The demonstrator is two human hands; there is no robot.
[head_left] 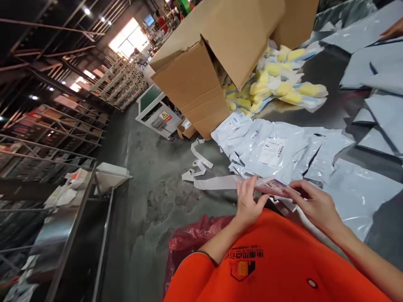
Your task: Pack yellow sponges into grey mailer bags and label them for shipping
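My left hand (248, 202), fingers closed, grips a long white paper strip (217, 183) near the bench edge. The strip hangs off to the left and curls in folds above the floor. At its right end is a printed label (274, 187) with reddish and purple print. My right hand (315, 204) pinches that label's right end between thumb and fingers. Just beyond both hands lie several overlapping white plastic mailing bags (245, 138). One bag carries a white barcode label (272, 152). What lies under my hands is partly hidden.
A large open cardboard box (195, 84) lies tipped on the bench, with yellow-and-white wrapped items (283, 84) spilling out. Another person's hand (393, 30) touches white bags at the far right. A red plastic bag (198, 235) is beside me; metal racks (82, 218) stand left.
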